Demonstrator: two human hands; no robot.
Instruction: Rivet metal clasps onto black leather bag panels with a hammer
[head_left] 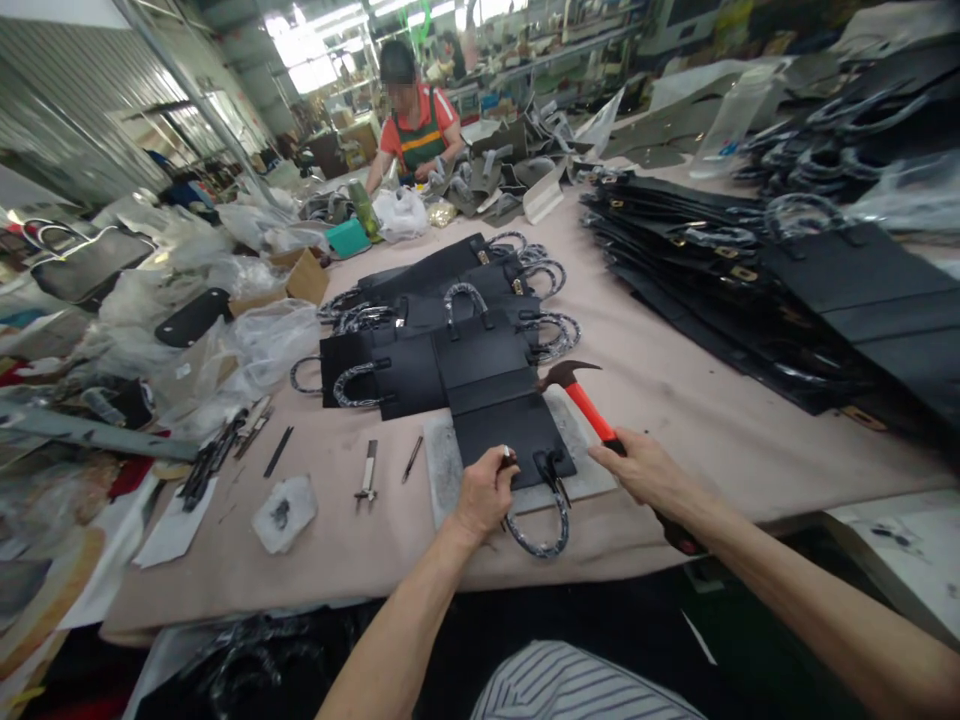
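My right hand (637,466) grips a claw hammer (589,405) by its red and black handle, its dark head raised over the edge of a black leather bag panel (502,430). With fingers pinched, my left hand (486,488) holds a small metal piece (509,456) over the panel, near the base of a handle; its exact kind is too small to tell. The plastic-wrapped handle (553,545) loops off the near edge of the panel. Underneath lies a pale stone-like slab (444,480), visible at both sides.
Overlapping black bag panels (409,370) lie just beyond, and a tall stack (690,260) stands at the right. To the left are a caliper-like tool (367,475), a thin metal rod (412,459) and a plastic-lined dish (285,513). Across the table a person (420,125) works.
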